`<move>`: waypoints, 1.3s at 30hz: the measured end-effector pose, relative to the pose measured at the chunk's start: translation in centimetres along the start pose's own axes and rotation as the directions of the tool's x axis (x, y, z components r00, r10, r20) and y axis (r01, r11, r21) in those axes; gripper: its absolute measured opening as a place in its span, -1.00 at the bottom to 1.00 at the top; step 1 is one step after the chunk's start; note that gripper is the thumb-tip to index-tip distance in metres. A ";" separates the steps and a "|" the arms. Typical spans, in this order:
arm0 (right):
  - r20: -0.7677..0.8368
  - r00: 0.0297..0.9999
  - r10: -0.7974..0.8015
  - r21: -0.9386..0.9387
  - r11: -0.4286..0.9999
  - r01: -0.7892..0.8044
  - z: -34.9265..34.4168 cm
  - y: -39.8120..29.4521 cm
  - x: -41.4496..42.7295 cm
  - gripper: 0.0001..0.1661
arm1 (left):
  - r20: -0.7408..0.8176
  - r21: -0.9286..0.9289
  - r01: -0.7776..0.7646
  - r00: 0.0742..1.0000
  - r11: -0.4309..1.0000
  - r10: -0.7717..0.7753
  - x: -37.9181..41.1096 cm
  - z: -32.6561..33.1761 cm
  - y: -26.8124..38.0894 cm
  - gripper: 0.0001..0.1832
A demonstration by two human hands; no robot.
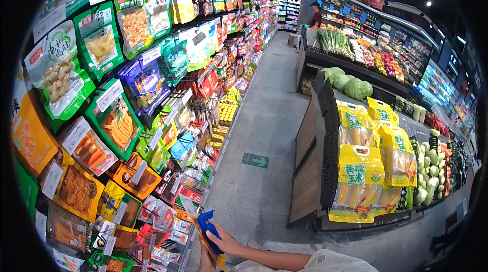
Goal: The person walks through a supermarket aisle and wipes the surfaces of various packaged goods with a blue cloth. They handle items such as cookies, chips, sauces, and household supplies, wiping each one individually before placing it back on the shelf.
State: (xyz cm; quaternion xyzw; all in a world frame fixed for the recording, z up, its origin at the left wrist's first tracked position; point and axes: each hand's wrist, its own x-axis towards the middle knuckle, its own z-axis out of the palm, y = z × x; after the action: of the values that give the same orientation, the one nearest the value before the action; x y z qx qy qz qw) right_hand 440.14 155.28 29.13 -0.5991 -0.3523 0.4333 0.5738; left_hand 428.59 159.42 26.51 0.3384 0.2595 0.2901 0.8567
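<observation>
Near the bottom centre, beside the snack shelf, my right hand (228,242) grips a bunched blue cloth (207,225). The cloth lies against a flat packet with yellow edges (221,261), which is seen nearly edge-on. From below, my left hand (206,257) holds that packet; most of its fingers are hidden. What is on the packet's face cannot be made out. Just left of both hands hang small snack packets (179,237) on the lower rows. Higher up are vacuum-packed snacks, among them a green-edged bag (63,73) and a purple bag (146,83).
A grey-floored aisle (263,119) with a green arrow sign (256,160) runs ahead. On the right, a produce stand (305,173) holds yellow bags of corn (356,180), cabbages (358,88) and green squashes (429,161). A person in a cap (315,14) stands farther back.
</observation>
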 end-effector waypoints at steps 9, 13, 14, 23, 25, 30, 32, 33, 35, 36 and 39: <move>0.187 0.958 0.217 0.120 0.963 -0.242 -1.9 1.0 -0.2 -0.29 | -0.400 0.226 0.026 0.914 0.974 0.068 0.7 1.2 0.7 -0.15; 0.308 0.913 0.268 0.083 0.948 -0.306 -3.4 0.9 0.4 -0.29 | -0.493 0.175 -0.077 0.856 0.981 0.155 1.4 -2.3 0.2 -0.09; 0.283 0.923 0.262 0.080 0.952 -0.295 -3.1 -0.1 0.3 -0.32 | -0.558 0.120 -0.140 0.809 0.983 0.183 0.9 -1.7 1.0 -0.24; 0.440 0.859 0.261 -0.059 0.963 -0.263 -4.0 2.4 5.1 -0.61 | -0.680 0.260 0.045 0.718 0.965 0.149 -1.7 -9.3 -0.8 -0.51; 0.511 0.801 0.312 -0.159 0.950 -0.269 -2.9 4.4 6.1 -0.65 | -0.720 0.298 -0.072 0.638 0.952 0.273 -3.1 -11.2 -0.4 -0.56; 0.656 0.690 0.305 -0.186 0.952 -0.245 3.5 4.0 8.1 -0.69 | -0.797 0.330 -0.407 0.363 0.852 0.483 -5.0 -17.4 6.9 -0.44; 0.714 0.636 0.293 -0.140 0.949 -0.281 6.1 4.4 9.3 -0.69 | -0.727 0.365 -0.560 0.327 0.744 0.604 -5.3 -18.5 11.5 -0.45; 0.732 0.628 0.265 -0.113 0.956 -0.272 7.3 4.8 9.9 -0.69 | -0.738 0.285 -0.642 0.327 0.711 0.591 -5.1 -19.2 13.3 -0.47; 0.763 0.612 0.210 -0.064 0.966 -0.251 9.7 5.3 11.8 -0.68 | -0.755 0.111 -0.785 0.332 0.609 0.565 -4.7 -19.5 16.8 -0.50; 0.771 0.604 0.201 -0.066 0.969 -0.238 10.8 5.3 12.8 -0.68 | -0.783 0.014 -0.825 0.342 0.565 0.519 -4.7 -20.1 18.0 -0.58; 0.786 0.581 0.210 -0.129 0.976 -0.178 13.6 6.4 15.0 -0.66 | -0.746 0.004 -0.817 0.382 0.577 0.545 -5.5 -21.5 18.6 -0.68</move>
State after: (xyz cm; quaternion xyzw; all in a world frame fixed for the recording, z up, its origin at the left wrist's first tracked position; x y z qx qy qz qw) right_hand 432.74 173.64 21.53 -0.3887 -0.5104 0.7078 0.2956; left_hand 405.00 176.17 27.77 0.1179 0.3256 0.7667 0.5406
